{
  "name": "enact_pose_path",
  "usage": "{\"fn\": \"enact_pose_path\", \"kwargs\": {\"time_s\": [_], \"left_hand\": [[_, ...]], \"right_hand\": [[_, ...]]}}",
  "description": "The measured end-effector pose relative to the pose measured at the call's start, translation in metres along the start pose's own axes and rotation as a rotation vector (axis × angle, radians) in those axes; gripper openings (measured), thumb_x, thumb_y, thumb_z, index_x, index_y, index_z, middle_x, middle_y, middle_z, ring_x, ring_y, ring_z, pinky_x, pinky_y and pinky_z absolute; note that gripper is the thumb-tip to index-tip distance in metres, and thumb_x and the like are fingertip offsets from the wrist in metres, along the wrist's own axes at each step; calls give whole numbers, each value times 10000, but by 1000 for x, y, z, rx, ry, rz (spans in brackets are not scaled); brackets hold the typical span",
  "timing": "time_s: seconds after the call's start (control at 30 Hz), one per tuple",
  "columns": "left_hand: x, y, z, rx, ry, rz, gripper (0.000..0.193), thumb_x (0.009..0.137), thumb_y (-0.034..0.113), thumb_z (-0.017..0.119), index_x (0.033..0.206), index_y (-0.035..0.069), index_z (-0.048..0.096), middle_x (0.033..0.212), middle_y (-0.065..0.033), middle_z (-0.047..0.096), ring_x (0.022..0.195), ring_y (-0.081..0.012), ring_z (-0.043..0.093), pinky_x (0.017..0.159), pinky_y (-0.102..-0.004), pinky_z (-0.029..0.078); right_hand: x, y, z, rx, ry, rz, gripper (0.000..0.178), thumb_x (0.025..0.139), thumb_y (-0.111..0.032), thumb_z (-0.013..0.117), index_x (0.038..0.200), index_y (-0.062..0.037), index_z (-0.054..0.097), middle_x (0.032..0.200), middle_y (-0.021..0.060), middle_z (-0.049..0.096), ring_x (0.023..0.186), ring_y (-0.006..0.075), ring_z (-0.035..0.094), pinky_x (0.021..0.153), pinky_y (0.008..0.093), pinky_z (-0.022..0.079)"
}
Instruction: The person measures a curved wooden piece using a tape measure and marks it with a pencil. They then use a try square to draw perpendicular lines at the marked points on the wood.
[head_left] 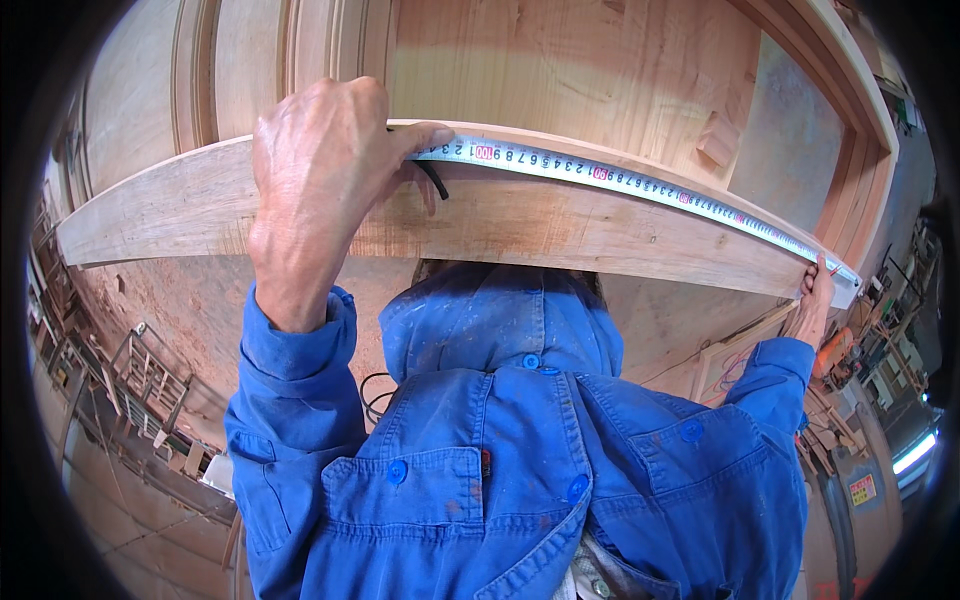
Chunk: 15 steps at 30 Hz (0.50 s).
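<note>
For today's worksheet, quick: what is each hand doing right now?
Left hand: pressing the tape measure onto the wooden plank.
Right hand: pinching the tape's far end.

Your tape measure (640, 185) is pulled out into a long, thin, pale blade with black marks and small red blocks at intervals. It lies flat along the top edge of the wooden plank (560, 225), running from near the plank's middle out to its right end; its case is not visible. The plank is a long, light, raw-wood board, seen edge-on, its face rough with reddish patches and a small knot towards the right. It sits roughly level across your chest, curved only by the lens, in front of a bigger wooden panel.
</note>
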<state>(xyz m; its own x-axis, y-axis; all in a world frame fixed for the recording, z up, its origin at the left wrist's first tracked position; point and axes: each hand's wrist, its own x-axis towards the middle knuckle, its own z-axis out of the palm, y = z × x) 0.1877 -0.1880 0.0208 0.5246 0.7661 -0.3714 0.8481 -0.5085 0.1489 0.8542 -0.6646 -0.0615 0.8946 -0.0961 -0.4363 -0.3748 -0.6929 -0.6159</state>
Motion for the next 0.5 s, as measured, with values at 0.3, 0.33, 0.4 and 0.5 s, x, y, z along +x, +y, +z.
{"fn": "enact_pose_path", "kwargs": {"time_s": [0.3,0.33,0.4,0.5], "left_hand": [[0,1,-1,1,54,21,560,809,554,835,678,15,753,535,-141,638,493,-280,676,485,-394,531],[-1,0,0,0,47,15,560,810,553,835,679,15,752,535,-141,638,492,-281,676,486,-395,532],[-2,0,0,1,32,4,558,812,551,834,680,15,752,535,-140,637,492,-282,675,487,-397,532],[-2,1,-1,30,73,36,556,812,548,836,682,14,752,532,-136,635,490,-280,674,486,-395,531]], "right_hand": [[1,0,0,7,15,5,265,1002,-369,737,880,-158,633,621,-37,551,398,54,352,356,237,189],[3,0,-1,6,4,0,266,998,-373,743,885,-157,636,625,-35,560,403,53,360,359,234,194],[4,1,-1,6,-4,-3,270,992,-379,750,891,-155,639,628,-32,568,408,53,369,362,230,200],[2,1,0,1,3,1,276,991,-384,752,896,-150,639,627,-31,567,408,54,372,361,232,203]]}}
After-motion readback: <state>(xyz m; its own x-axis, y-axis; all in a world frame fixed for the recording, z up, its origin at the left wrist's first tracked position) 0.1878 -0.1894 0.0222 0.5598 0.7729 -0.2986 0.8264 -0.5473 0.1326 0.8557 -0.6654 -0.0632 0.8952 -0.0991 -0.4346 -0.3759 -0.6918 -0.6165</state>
